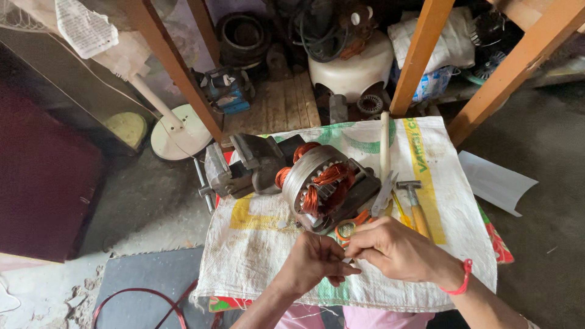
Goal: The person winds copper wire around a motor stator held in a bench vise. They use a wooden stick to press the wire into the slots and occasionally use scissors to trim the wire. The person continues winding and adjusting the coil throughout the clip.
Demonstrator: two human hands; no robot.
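Note:
A motor stator [322, 183] with copper windings is clamped in a grey bench vise [241, 167] on a table covered by a white woven sack [262, 244]. My left hand [315, 259] and my right hand [393, 250] meet just below the stator, fingers pinched together on something small that I cannot make out. Orange-handled scissors [350, 226] lie right above my hands. My right wrist wears a red thread band.
A hammer [417, 207], pliers [384, 192] and a white tube [384, 143] lie right of the stator. Orange wooden posts [420, 55] stand behind the table. A white fan base [180, 131], a white stool [353, 70] and motor parts crowd the floor. Red wire [143, 295] loops at lower left.

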